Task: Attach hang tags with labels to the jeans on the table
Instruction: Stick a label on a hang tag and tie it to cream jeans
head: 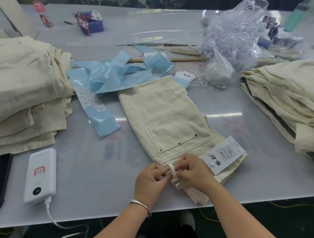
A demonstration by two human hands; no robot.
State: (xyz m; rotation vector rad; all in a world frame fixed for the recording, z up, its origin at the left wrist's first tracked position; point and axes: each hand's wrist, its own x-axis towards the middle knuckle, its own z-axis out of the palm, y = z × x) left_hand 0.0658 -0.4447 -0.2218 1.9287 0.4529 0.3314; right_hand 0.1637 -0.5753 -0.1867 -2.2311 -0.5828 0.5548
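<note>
A folded pair of cream jeans (pixel 168 117) lies in the middle of the table, waistband toward me, back pocket up. A white hang tag (pixel 224 155) with black characters and a stuck-on label rests on the waistband at the right. My left hand (pixel 150 181) and my right hand (pixel 193 171) meet at a belt loop (pixel 172 171). Both pinch something small there, probably the tag's string, which is too thin to make out.
Stacks of cream jeans sit at the left (pixel 26 88) and right (pixel 286 99). Blue label backing strips (pixel 107 75) lie behind the jeans, with loose tags (pixel 186 75) and a clear bag of strings (pixel 233 37). A white power bank (pixel 41 175) lies near the front left.
</note>
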